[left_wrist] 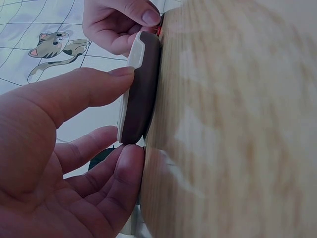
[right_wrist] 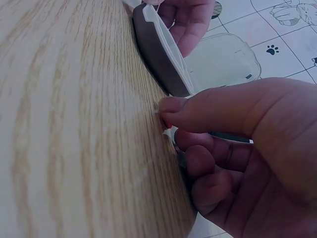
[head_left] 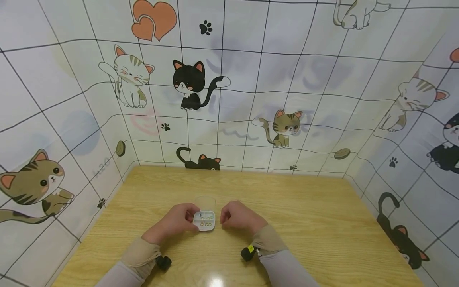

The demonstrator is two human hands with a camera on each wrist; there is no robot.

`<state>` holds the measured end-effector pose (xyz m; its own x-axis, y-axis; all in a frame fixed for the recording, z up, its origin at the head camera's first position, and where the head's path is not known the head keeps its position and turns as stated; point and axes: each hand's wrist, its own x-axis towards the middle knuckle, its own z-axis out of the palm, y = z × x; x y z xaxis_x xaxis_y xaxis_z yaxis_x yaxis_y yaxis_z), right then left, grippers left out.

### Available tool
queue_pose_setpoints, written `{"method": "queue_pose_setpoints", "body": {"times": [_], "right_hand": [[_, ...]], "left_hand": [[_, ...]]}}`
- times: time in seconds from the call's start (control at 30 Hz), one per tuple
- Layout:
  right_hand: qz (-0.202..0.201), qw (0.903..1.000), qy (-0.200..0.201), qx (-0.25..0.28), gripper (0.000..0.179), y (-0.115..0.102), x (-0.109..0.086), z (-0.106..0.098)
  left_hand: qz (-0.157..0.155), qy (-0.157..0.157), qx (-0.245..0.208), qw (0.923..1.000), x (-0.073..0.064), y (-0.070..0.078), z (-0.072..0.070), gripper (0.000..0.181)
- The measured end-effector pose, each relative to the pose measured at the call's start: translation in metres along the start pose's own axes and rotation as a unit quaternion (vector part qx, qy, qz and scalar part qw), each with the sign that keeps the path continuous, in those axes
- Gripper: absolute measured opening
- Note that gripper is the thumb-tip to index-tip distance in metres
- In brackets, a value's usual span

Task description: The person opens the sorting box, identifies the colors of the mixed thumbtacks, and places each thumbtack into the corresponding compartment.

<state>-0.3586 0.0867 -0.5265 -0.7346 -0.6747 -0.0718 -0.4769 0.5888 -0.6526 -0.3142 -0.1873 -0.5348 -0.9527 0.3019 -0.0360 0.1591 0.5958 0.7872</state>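
Note:
A small pill box [head_left: 204,221] with a white divided tray lies on the table, its clear lid [head_left: 205,203] swung back away from me. Several tiny ring-like pieces [head_left: 206,224] sit in its compartments. From the side, the dark outer wall [left_wrist: 143,89] of the box shows. My left hand [head_left: 181,218] holds the box at its left side, thumb on the rim and fingers low against the side. Just right of the box, my right hand [head_left: 239,217] is down at the tabletop. Its thumb and index finger pinch a tiny red piece [right_wrist: 168,124], mostly hidden by the fingers.
The wooden table [head_left: 305,223] spreads out around both hands. Cat-print sheeting [head_left: 244,79] forms walls at the back and both sides. A black wrist camera [head_left: 163,263] hangs by the left wrist, another camera [head_left: 247,253] by the right.

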Motion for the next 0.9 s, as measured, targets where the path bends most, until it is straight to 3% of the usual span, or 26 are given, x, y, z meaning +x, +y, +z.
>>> {"method": "queue_pose_setpoints", "body": {"times": [0.9], "right_hand": [[-0.007, 0.9994, 0.014, -0.030, 0.019, 0.0008, 0.0040, 0.0023]], "left_hand": [[0.006, -0.002, -0.006, 1.0000, -0.0008, 0.0001, 0.0000, 0.050]]}}
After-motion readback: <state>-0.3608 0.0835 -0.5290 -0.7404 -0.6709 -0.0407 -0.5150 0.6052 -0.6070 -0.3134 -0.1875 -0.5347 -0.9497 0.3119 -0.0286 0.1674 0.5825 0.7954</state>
